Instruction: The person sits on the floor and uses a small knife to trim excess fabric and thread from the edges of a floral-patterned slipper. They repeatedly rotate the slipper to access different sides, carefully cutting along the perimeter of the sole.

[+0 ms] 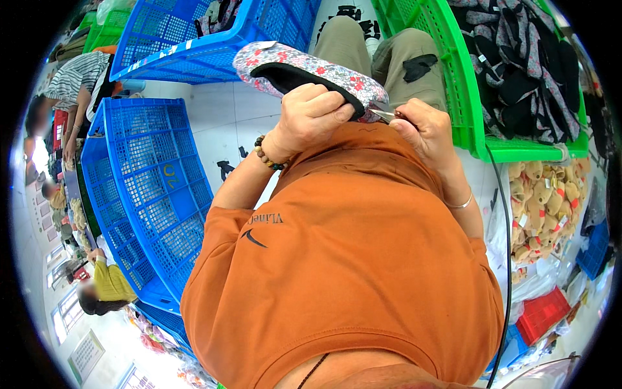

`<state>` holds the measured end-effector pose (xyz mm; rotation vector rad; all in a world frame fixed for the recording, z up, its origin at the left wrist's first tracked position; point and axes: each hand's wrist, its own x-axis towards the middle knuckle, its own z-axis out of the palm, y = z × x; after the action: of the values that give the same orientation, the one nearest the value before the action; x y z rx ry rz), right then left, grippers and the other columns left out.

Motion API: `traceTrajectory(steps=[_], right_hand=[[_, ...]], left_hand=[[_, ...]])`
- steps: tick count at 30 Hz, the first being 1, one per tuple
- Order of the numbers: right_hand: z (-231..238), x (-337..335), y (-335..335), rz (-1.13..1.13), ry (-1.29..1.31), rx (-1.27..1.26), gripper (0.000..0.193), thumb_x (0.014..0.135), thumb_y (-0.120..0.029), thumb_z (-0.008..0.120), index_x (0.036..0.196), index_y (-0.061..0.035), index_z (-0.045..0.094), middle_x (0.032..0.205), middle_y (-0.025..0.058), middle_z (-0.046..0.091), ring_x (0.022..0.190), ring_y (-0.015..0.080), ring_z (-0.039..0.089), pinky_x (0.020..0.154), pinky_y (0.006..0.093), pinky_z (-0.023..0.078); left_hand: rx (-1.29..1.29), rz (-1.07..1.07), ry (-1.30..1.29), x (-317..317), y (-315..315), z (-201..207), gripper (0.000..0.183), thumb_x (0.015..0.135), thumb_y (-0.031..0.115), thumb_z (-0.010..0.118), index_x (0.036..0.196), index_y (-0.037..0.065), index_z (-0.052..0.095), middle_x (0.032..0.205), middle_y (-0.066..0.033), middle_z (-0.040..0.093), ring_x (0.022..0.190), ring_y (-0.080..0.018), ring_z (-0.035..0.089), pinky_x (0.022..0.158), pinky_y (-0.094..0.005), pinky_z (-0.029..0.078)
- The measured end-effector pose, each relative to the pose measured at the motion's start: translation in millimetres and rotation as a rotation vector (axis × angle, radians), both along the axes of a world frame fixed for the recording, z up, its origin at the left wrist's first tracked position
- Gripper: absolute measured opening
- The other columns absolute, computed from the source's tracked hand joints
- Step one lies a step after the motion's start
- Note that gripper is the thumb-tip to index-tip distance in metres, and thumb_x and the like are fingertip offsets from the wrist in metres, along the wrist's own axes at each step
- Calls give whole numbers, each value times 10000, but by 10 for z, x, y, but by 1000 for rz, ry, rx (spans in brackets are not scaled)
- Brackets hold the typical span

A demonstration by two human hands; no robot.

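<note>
My left hand [310,115] is closed round the black-edged opening of a floral slipper [343,76], grey-white with red flowers. The slipper lies slantwise above my lap, its far end toward the upper left. Closed in my right hand [422,129] is a small pair of metal snips [383,114], most of it hidden by the fingers. Its pointed blades reach the slipper's near end, beside my left fingers. Whether the blades touch the fabric I cannot tell. A black scrap of cloth [420,67] rests on my right trouser leg.
On my right, a green crate [476,110] holds many floral and black slippers [518,71]. Blue crates [155,194] stand left and ahead. Teddy bears [541,201] are heaped beyond the green crate, near a red crate [543,316]. A black cable [506,259] hangs at right. Other people work at far left.
</note>
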<state>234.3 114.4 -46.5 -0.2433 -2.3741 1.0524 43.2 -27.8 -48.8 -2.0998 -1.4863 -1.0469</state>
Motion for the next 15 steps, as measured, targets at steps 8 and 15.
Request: traceTrajectory(steps=[8, 15], right_hand=[[14, -66, -48, -29, 23, 95, 295, 794, -328, 672, 753, -42, 614, 664, 79, 572, 537, 242, 553, 470, 311, 424], [54, -114, -101, -82, 21, 143, 302, 786, -344, 673, 728, -54, 611, 653, 70, 573, 534, 240, 558, 460, 313, 421]], left_hand=[[48, 98, 137, 29, -18, 43, 192, 584, 93, 630, 776, 96, 645, 711, 25, 477, 557, -97, 449, 458, -237, 342], [113, 125, 156, 45, -2, -4, 190, 597, 85, 634, 786, 88, 657, 717, 27, 477, 541, -89, 440, 452, -229, 328]])
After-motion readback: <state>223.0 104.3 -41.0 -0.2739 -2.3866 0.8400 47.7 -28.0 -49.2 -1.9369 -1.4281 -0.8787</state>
